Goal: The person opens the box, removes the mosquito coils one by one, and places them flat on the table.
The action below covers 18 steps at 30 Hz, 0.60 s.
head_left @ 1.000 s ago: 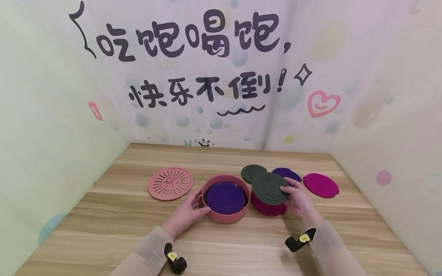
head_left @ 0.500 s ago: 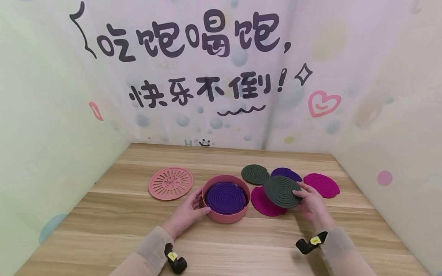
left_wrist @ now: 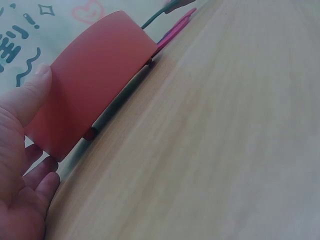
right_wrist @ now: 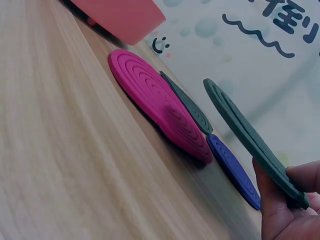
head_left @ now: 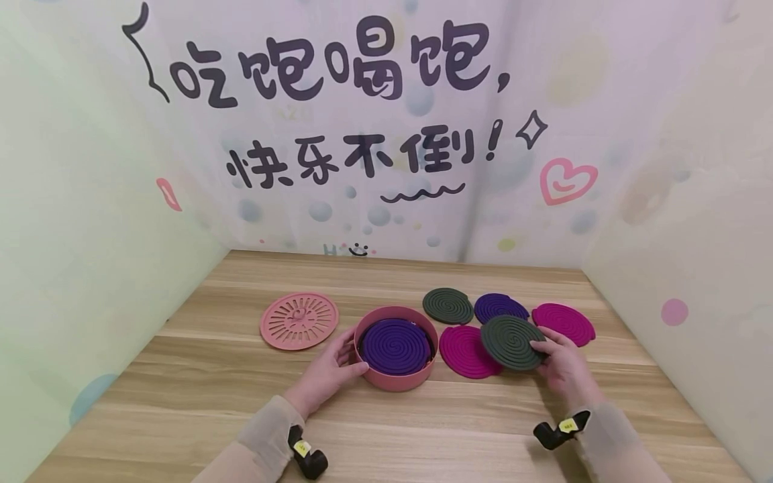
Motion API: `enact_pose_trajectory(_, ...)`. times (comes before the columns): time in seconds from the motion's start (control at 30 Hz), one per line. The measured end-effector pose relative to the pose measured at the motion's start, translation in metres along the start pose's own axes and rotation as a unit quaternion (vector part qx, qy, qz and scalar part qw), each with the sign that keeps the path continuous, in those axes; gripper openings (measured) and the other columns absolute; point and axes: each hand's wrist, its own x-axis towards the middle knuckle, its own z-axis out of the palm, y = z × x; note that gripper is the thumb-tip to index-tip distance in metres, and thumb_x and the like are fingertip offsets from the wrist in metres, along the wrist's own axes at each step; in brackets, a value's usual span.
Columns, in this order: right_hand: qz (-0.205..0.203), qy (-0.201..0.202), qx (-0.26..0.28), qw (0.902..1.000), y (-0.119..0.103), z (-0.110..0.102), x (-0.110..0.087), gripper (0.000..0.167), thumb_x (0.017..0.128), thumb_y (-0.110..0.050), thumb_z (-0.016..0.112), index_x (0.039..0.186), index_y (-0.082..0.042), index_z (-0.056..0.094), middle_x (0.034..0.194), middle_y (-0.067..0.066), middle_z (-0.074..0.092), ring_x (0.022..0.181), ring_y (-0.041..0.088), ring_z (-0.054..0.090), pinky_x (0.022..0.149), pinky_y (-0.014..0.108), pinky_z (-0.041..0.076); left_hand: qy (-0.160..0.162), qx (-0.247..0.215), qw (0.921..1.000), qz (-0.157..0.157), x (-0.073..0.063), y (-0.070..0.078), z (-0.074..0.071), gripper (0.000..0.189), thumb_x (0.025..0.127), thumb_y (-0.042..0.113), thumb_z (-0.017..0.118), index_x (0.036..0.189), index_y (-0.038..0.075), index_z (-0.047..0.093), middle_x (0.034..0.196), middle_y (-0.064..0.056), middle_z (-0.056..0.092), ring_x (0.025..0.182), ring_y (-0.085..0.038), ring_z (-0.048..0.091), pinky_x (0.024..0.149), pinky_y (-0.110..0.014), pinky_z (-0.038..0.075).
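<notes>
In the head view my right hand (head_left: 566, 365) pinches a dark green mosquito coil (head_left: 513, 342) by its right edge. It is held up off the table, tilted, over the right edge of a magenta mosquito coil (head_left: 468, 352). The right wrist view shows the thumb and fingers on either face of the green coil (right_wrist: 250, 135). My left hand (head_left: 326, 371) holds the left side of a round pink mosquito coil holder (head_left: 395, 382), the thumb at its front wall. A purple mosquito coil (head_left: 394, 345) lies inside the holder; what is beneath it is hidden.
A pink slotted lid (head_left: 298, 322) lies flat left of the holder. Behind the magenta coil lie another green coil (head_left: 448, 305) and a purple coil (head_left: 501, 306); a second magenta coil (head_left: 563, 323) lies farther right. A patterned back wall (head_left: 404, 228) and side walls enclose the wooden table (head_left: 386, 443).
My right hand has carried the green coil rightward and slightly nearer, uncovering most of the magenta coil. The left hand and the holder have stayed in place.
</notes>
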Motion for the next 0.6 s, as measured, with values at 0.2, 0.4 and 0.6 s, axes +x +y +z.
enact_pose_trajectory(0.2,0.012,0.016,0.004,0.9998,0.0,-0.012,-0.002,0.032,0.097,0.003,0.048,0.123,-0.016,0.048,0.093,-0.012,0.064,0.088,0.003,0.062,0.079,0.022,0.055,-0.002,-0.004,1.0,0.002,0.0,0.0,0.0,0.08,0.086,0.021,0.074,0.151,0.01,0.029,0.146,-0.02,0.041,0.134,-0.033,0.04,0.11,-0.044,0.034)
enact_pose_trajectory(0.4,0.02,0.034,0.007,0.9992,0.0,-0.021,-0.004,0.032,0.096,0.003,0.05,0.118,-0.02,0.051,0.089,-0.014,0.064,0.086,0.002,0.062,0.077,0.023,0.056,-0.002,-0.003,1.0,0.002,0.0,0.0,0.0,0.08,0.086,0.021,0.074,0.151,0.01,0.029,0.146,-0.02,0.041,0.134,-0.034,0.04,0.111,-0.044,0.033)
enact_pose_trajectory(0.6,0.027,0.045,-0.001,0.9986,0.0,-0.027,-0.005,0.041,0.096,0.002,0.05,0.131,-0.019,0.044,0.088,-0.016,0.062,0.085,0.001,0.062,0.079,0.022,0.055,0.0,-0.001,1.0,0.0,0.0,0.0,0.0,0.08,0.085,0.021,0.075,0.151,0.01,0.03,0.146,-0.019,0.041,0.134,-0.034,0.04,0.111,-0.044,0.034)
